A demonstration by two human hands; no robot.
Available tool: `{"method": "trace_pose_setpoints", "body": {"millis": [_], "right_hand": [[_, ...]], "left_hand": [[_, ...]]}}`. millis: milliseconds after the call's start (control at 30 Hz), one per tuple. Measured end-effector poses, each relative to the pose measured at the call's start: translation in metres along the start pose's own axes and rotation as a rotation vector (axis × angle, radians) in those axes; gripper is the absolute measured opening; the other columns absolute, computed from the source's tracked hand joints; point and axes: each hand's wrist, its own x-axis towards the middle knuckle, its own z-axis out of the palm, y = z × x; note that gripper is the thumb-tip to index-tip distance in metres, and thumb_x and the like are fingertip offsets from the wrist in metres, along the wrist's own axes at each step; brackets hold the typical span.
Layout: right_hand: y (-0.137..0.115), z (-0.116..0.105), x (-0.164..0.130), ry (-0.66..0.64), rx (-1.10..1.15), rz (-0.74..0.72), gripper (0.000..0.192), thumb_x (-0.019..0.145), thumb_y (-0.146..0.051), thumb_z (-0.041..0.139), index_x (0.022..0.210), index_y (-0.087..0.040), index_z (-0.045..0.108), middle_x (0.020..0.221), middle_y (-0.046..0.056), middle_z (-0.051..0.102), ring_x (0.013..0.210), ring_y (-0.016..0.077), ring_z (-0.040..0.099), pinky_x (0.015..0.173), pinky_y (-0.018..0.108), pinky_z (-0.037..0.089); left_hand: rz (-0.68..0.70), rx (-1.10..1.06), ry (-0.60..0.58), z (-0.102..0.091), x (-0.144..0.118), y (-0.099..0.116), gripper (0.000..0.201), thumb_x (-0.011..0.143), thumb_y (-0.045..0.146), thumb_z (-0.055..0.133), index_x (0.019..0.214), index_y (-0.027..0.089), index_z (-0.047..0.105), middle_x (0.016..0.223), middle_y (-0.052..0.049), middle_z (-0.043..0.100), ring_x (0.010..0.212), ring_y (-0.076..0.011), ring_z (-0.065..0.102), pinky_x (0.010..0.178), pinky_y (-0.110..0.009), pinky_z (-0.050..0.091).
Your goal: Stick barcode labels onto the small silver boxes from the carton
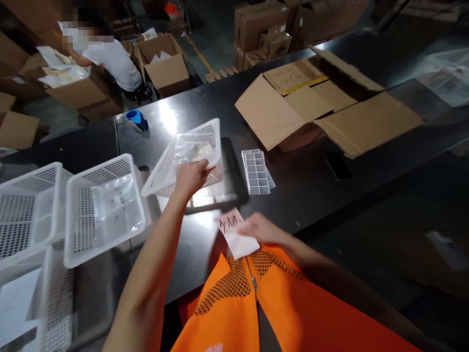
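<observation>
- Basket (166, 168): white perforated plastic, tipped up on its edge on the black table, open side toward us. We see our left hand (191, 177) gripping its near rim.
- Bag (192, 149): clear plastic, lying inside the tilted basket; contents too blurred to tell.
- Slip (234, 232): white paper with red handwriting, pinched in our right hand (262, 230) at the table's near edge.

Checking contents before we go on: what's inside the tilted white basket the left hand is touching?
The tilted basket holds a clear plastic bag; the left hand rests at its near edge. The bag's contents are blurred and partly covered.
</observation>
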Motion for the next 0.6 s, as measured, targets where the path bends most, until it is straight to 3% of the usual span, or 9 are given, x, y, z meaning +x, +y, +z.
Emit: {"method": "trace_pose_setpoints", "body": {"millis": [133, 233, 367, 600], "right_hand": [[0.015, -0.004, -0.022, -0.02, 0.074, 0.087, 0.043, 0.071, -0.055, 0.078, 0.069, -0.013, 0.072, 0.062, 0.003, 0.064, 0.056, 0.0137, 0.053, 0.049, 0.024, 0.035], [0.006, -0.008, -0.013, 0.029, 0.161, 0.067, 0.049, 0.07, -0.062, 0.079, 0.076, -0.013, 0.076, 0.07, 0.007, 0.069, 0.061, 0.0169, 0.059, 0.054, 0.027, 0.043], [-0.01, -0.007, 0.002, 0.003, 0.224, 0.054, 0.051, 0.068, -0.063, 0.082, 0.079, -0.014, 0.077, 0.072, 0.007, 0.071, 0.061, 0.0175, 0.061, 0.056, 0.028, 0.046], [-0.003, -0.012, 0.009, 0.023, 0.21, 0.042, 0.055, 0.066, -0.063, 0.085, 0.081, -0.01, 0.077, 0.075, 0.008, 0.073, 0.064, 0.0173, 0.064, 0.059, 0.028, 0.05]], "left_hand": [[-0.106, -0.021, 0.052, 0.003, 0.003, -0.031, 0.031, 0.102, 0.037, 0.042, 0.096, 0.019, 0.066, 0.086, -0.01, 0.076, 0.083, -0.0246, 0.07, 0.068, -0.031, 0.035], [-0.111, -0.039, 0.06, -0.008, 0.001, -0.046, 0.03, 0.1, 0.037, 0.045, 0.093, 0.018, 0.066, 0.083, -0.01, 0.075, 0.082, -0.0251, 0.069, 0.069, -0.031, 0.035], [-0.11, -0.115, 0.044, -0.024, -0.003, -0.062, 0.029, 0.1, 0.037, 0.045, 0.093, 0.017, 0.066, 0.078, -0.007, 0.073, 0.08, -0.0218, 0.068, 0.071, -0.03, 0.038], [-0.141, -0.278, 0.087, -0.027, -0.011, -0.084, 0.026, 0.095, 0.036, 0.048, 0.078, 0.021, 0.06, 0.064, -0.001, 0.065, 0.064, -0.0184, 0.062, 0.066, -0.029, 0.037]]}}
